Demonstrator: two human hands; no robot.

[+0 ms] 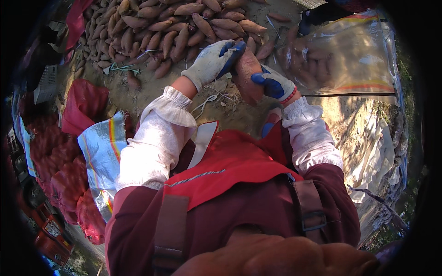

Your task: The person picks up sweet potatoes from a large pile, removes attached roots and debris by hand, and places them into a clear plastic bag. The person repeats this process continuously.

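Note:
Large reddish-brown sweet potatoes (249, 67), apparently two lying together, are held between my hands above the dirt ground. My left hand (215, 60), in a white knit glove with blue coated fingers, grips them at their upper left side. From the right, my right hand (276, 82) in a matching glove holds their lower side, its thumb across the skin. Just beyond my hands lies a big heap of sweet potatoes (169, 31). Right of my right hand, a clear plastic bag (362, 58) with red and yellow stripes has several sweet potatoes inside.
Filled red mesh sacks (65, 172) stand at the left, with a red cloth or sack (84, 103) and a striped plastic bag (105, 151) beside them. White string (209, 100) lies below my hands. Another person's dark-clothed leg (319, 15) is at the upper right.

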